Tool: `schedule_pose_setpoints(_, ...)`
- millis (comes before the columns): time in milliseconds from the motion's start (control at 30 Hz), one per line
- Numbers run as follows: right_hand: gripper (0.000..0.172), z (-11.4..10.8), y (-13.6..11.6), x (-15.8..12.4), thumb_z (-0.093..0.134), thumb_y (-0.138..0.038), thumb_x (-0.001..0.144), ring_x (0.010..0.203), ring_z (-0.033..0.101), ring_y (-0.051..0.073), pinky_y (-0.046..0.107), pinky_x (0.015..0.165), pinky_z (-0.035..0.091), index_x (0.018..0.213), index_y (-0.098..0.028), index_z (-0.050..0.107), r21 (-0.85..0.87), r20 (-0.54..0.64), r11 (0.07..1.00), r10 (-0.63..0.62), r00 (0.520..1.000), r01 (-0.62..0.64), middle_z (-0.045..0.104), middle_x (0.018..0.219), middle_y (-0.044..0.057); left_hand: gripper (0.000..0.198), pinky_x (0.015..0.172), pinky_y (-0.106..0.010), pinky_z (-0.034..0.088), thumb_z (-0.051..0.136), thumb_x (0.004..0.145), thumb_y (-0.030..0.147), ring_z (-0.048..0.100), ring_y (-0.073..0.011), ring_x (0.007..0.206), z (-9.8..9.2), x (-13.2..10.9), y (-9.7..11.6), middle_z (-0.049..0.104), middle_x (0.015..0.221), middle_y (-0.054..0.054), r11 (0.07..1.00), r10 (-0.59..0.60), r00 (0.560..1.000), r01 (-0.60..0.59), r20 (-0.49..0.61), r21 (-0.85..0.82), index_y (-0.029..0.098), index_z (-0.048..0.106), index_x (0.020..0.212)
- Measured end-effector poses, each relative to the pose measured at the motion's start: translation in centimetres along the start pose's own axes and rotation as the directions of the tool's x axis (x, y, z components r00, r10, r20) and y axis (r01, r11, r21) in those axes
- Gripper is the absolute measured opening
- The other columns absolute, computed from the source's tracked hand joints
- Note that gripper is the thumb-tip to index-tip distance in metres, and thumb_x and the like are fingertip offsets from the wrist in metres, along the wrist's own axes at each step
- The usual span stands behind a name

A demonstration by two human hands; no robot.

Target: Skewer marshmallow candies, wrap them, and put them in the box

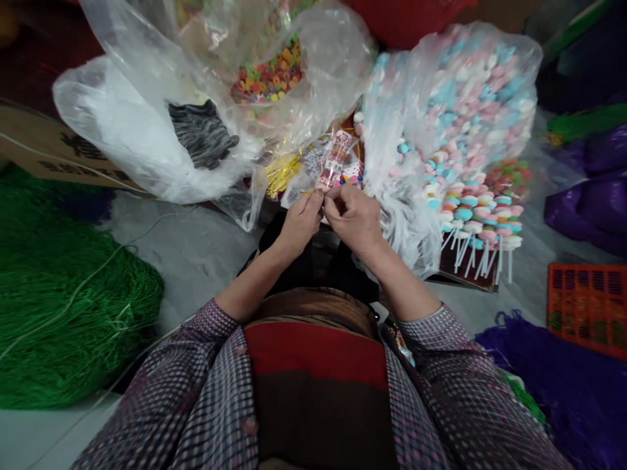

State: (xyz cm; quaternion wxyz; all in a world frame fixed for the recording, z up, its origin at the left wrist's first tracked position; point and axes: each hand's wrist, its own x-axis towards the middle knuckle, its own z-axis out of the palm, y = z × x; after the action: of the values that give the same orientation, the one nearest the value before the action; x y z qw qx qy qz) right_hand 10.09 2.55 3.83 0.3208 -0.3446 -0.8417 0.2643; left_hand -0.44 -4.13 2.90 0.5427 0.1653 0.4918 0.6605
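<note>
Both my hands meet at the near end of a small clear packet (334,160) with pink printing or contents. Thumb and fingers of my left hand (302,223) are pinched at its gathered end. Curled against the same end is my right hand (356,219), its fingertips touching the left ones. A thin gold strip (307,192) pokes out beside the left fingertips; which hand grips it is hard to see. Just left of the packet lies a bunch of gold twist ties (283,175).
Behind are plastic bags with colourful ring-shaped pieces (277,72) and pastel sweets (482,98). Candy skewers (482,212) on white sticks lie right. Dark grey strips (203,134) rest on a white bag. Green netting (73,294), purple netting (553,385) and an orange crate (588,307) flank me.
</note>
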Motion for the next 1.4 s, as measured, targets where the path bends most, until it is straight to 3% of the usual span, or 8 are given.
schedule_pose_setpoints(233, 0.026, -0.9, -0.3, -1.0, 0.063, -0.042, 0.091, 0.065, 0.056, 0.013, 0.030, 0.068, 0.052, 0.073, -0.023, 0.061, 0.485, 0.158, 0.804, 0.305, 0.939, -0.343, 0.065, 0.072, -0.001, 0.040, 0.036, -0.015, 0.019, 0.053, 0.102, 0.037, 0.018, -0.0012, 0.033, 0.7, -1.3, 2.1, 0.025, 0.046, 0.012, 0.978, -0.157, 0.977, 0.175, 0.146, -0.116, 0.018, 0.050, 0.067)
schedule_pose_setpoints(367, 0.029, -1.7, -0.2, -1.2, 0.071, -0.047, 0.084, 0.067, 0.058, 0.013, 0.031, 0.073, 0.054, 0.073, -0.023, 0.059, 0.598, 0.364, 0.649, 0.304, 0.880, -0.471, 0.066, 0.073, -0.001, 0.046, 0.034, -0.015, 0.019, 0.038, 0.104, 0.027, 0.016, -0.0028, 0.029, 0.4, -2.3, 3.3, 0.020, 0.040, 0.011, 0.938, -0.310, 0.910, 0.340, 0.273, -0.067, 0.016, 0.053, 0.062)
schedule_pose_setpoints(600, 0.048, -3.2, 1.2, -1.5, 0.086, -0.059, 0.070, 0.118, 0.067, 0.023, 0.039, 0.102, 0.055, 0.106, -0.029, 0.076, 0.679, 0.503, 0.573, 0.092, 0.859, -0.459, 0.077, 0.110, 0.003, 0.054, 0.032, -0.016, 0.023, 0.030, 0.103, 0.021, 0.015, -0.0045, 0.027, 0.2, -3.1, 3.8, 0.016, 0.038, 0.009, 0.842, -0.496, 0.732, 0.537, 0.466, 0.054, 0.018, 0.047, 0.052)
schedule_pose_setpoints(800, 0.041, -1.9, 2.7, -1.7, 0.085, -0.063, 0.069, 0.087, 0.070, 0.020, 0.039, 0.089, 0.058, 0.083, -0.026, 0.077, 0.683, 0.351, 0.616, 0.194, 0.916, -0.392, 0.075, 0.082, -0.002, 0.054, 0.033, -0.016, 0.022, 0.026, 0.108, 0.028, 0.014, -0.0045, 0.028, 0.9, -3.1, 3.5, 0.018, 0.039, 0.010, 0.842, -0.486, 0.769, 0.539, 0.415, -0.012, 0.018, 0.049, 0.060)
schedule_pose_setpoints(967, 0.041, -0.5, 2.2, -1.7, 0.080, -0.060, 0.077, 0.070, 0.059, 0.012, 0.030, 0.077, 0.052, 0.073, -0.023, 0.066, 0.658, 0.125, 0.704, 0.248, 0.961, -0.267, 0.066, 0.074, -0.004, 0.048, 0.035, -0.019, 0.020, 0.040, 0.106, 0.045, 0.016, -0.0052, 0.030, 1.5, -2.7, 2.4, 0.021, 0.041, 0.012, 0.944, -0.320, 0.904, 0.328, 0.283, 0.017, 0.020, 0.047, 0.066)
schedule_pose_setpoints(1067, 0.039, 0.2, 1.8, -1.9, 0.074, -0.059, 0.084, 0.071, 0.056, 0.012, 0.028, 0.076, 0.049, 0.077, -0.022, 0.064, 0.550, 0.013, 0.808, 0.243, 0.970, -0.210, 0.062, 0.074, -0.005, 0.046, 0.042, -0.021, 0.027, 0.048, 0.102, 0.053, 0.026, -0.0063, 0.037, 1.0, -1.7, 0.9, 0.031, 0.047, 0.010, 0.971, -0.003, 0.990, -0.030, 0.138, 0.235, 0.021, 0.047, 0.069)
schedule_pose_setpoints(1233, 0.038, 0.7, 1.1, -2.0, 0.069, -0.059, 0.088, 0.074, 0.057, 0.012, 0.028, 0.076, 0.051, 0.079, -0.023, 0.061, 0.611, -0.002, 0.767, 0.251, 0.968, -0.198, 0.059, 0.076, -0.004, 0.046, 0.067, -0.028, 0.045, 0.049, 0.099, 0.060, 0.054, -0.0125, 0.065, -1.1, 0.2, -0.5, 0.054, 0.064, 0.001, 0.539, 0.486, 0.844, -0.493, 0.225, 0.683, 0.022, 0.053, 0.074)
schedule_pose_setpoints(1400, 0.025, -2.1, -0.9, -1.3, 0.065, -0.045, 0.093, 0.075, 0.057, 0.013, 0.031, 0.078, 0.051, 0.082, -0.022, 0.063, 0.404, -0.007, 0.907, 0.128, 0.992, -0.114, 0.062, 0.078, -0.003, 0.049, 0.091, -0.039, 0.056, 0.049, 0.097, 0.064, 0.069, -0.0217, 0.106, -1.7, 0.7, 0.8, 0.071, 0.107, -0.006, 0.711, 0.372, 0.815, -0.558, 0.444, 0.427, 0.025, 0.060, 0.124)
